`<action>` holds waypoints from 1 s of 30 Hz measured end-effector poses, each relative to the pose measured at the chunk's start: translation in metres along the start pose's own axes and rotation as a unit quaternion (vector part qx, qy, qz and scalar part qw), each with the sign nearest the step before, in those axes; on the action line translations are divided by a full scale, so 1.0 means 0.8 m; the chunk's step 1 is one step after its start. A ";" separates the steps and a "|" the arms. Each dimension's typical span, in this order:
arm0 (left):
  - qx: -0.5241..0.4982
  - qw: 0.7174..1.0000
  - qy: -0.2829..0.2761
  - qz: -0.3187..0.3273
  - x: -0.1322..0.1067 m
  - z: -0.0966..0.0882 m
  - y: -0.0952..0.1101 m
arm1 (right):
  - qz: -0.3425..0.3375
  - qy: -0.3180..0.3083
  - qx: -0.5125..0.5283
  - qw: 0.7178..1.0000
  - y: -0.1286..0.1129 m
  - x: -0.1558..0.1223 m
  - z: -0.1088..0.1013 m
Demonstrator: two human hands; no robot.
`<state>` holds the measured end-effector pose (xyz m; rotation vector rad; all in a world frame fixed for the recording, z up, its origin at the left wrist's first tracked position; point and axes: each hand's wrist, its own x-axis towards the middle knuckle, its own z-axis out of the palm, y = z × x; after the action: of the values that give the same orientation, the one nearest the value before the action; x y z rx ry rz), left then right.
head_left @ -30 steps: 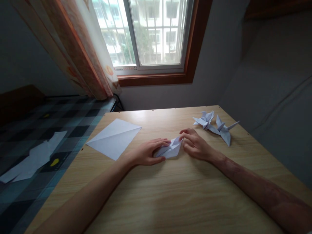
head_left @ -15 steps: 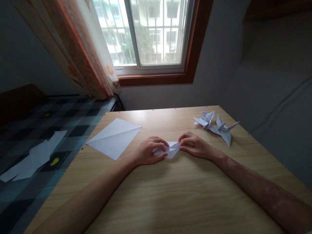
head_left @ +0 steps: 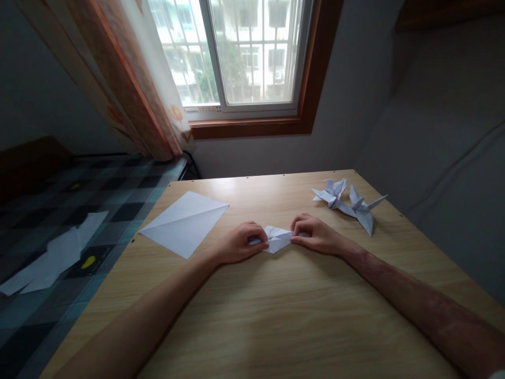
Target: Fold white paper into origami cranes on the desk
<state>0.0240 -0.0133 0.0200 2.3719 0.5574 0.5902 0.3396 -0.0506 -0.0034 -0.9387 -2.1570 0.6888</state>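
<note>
Between my two hands, just above the middle of the wooden table (head_left: 252,310), is a small piece of folded white paper (head_left: 278,244). My left hand (head_left: 242,241) pinches its left end, with the fingers curled over the paper. The right end is pinched between the thumb and fingers of my right hand (head_left: 310,233). Both ends are partly hidden by the fingers; the middle shows overlapping folds and a pointed near edge.
A white paper square (head_left: 187,223) with a diagonal crease lies at the back left. Folded paper cranes (head_left: 331,193) sit at the back right. Beyond the left edge, cut paper pieces (head_left: 65,255) lie on a checked bed (head_left: 35,326). A window (head_left: 256,58) is behind the table.
The fingers of my left hand have drawn in from over the paper to a pinch at its left end. More of the folded middle shows. My right hand keeps its grip.
</note>
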 end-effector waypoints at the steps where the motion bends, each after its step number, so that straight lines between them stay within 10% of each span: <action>1: 0.002 1.000 -0.002 0.000 0.000 -0.001 0.000 | 0.000 -0.001 0.001 1.000 0.000 0.000 0.000; 30: 0.035 0.999 0.025 0.018 0.005 0.022 -0.001 | -0.043 -0.037 0.007 0.998 -0.010 -0.002 0.010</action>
<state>0.0366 -0.0188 0.0081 2.4430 0.5666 0.6570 0.3309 -0.0583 -0.0040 -0.8197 -2.2397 0.7050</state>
